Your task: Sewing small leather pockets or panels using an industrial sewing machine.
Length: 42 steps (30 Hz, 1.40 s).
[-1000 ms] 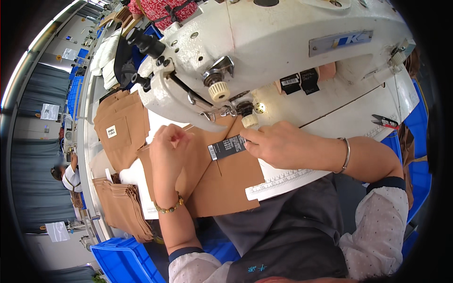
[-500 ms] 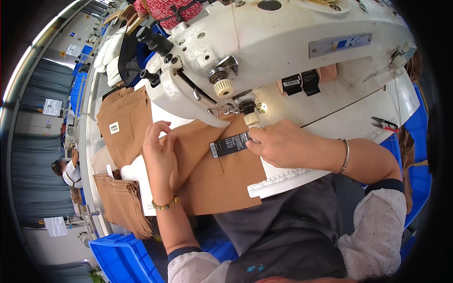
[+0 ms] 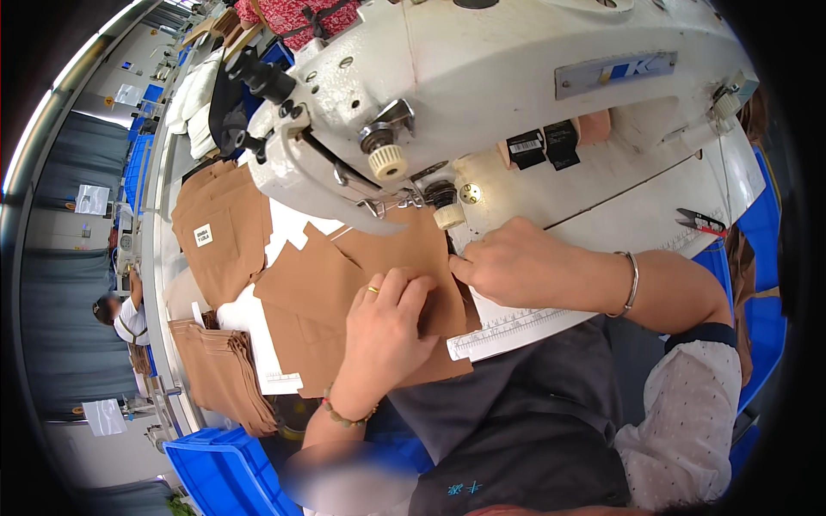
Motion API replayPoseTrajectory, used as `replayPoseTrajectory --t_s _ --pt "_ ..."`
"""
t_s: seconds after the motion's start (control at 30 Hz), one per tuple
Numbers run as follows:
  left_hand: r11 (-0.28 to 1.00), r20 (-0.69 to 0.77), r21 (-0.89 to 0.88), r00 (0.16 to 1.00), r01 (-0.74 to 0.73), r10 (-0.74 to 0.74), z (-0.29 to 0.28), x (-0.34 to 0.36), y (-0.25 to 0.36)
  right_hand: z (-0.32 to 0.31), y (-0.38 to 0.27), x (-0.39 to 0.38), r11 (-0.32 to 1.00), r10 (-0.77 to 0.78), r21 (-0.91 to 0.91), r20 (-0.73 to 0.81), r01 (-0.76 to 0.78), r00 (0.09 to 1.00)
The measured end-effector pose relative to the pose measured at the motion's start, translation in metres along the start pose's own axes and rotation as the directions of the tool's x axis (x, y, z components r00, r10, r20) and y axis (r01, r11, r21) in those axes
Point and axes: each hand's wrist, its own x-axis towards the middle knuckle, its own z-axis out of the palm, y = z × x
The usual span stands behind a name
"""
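Observation:
Brown fabric pieces lie in layers on the sewing table, in front of the sewing machine's needle area. My left hand rests on the upper layer with bent fingers, gripping a folded part of it near its right side. At that layer's right edge, my right hand is closed in a pinch, close below the machine's cream knob. A dark strip shows under the edge beside its fingertips. The black label is otherwise covered by the fabric.
Stacked brown pieces and a brown piece with a white label lie at left. Blue bins stand below. Thread snips and spare black labels sit to the right, and a ruler strip lines the front edge.
My left hand has moved right and nearer, bringing the upper brown layer over the black label. My right hand stays at nearly the same place.

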Motion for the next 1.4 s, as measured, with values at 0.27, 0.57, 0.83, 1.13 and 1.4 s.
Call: replayPoseTrajectory --t_s 0.27,0.57,0.83,1.13,1.4 --pt "0.996 -0.056 -0.078 0.997 0.050 -0.054 0.020 0.001 0.003 -0.001 0.002 0.000 1.000 -0.007 0.000 0.002 0.007 1.000" --pt "0.983 -0.148 -0.181 0.989 -0.037 0.010 0.028 0.005 -0.004 -0.002 0.003 0.000 0.999 -0.029 -0.038 0.030 0.030 0.999" --pt "0.993 -0.215 -0.086 0.975 -0.079 0.058 0.036 0.006 0.001 -0.016 0.026 0.005 0.997 0.021 -0.077 -0.040 -0.024 0.999" --pt "0.997 -0.255 -0.016 0.964 -0.079 0.072 0.041 0.000 -0.001 -0.008 0.019 0.006 0.999 -0.011 0.045 -0.009 0.012 1.000" --pt "0.992 -0.215 -0.038 0.971 -0.119 0.108 0.041 0.006 -0.013 0.003 0.025 0.007 0.999 -0.034 0.004 -0.075 0.034 0.997"
